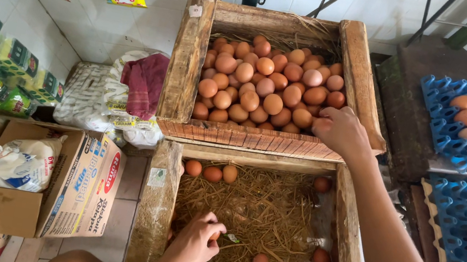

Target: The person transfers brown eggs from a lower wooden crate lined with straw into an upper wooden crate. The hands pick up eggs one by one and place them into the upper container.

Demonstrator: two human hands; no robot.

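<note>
— Currently, our left hand (198, 240) pinches a brown egg (215, 235) in the straw-lined lower crate (154, 213).
— And our right hand (341, 131)?
— Curled at the full upper crate (186, 65); whether it holds anything, we cannot tell.

Hands (198, 240) among crated brown eggs (267, 86)

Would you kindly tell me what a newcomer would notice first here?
The upper crate heaped with brown eggs, the right hand at its front corner. Below, the left hand reaches into a straw-lined crate holding scattered eggs. Blue egg trays sit at right.
</note>
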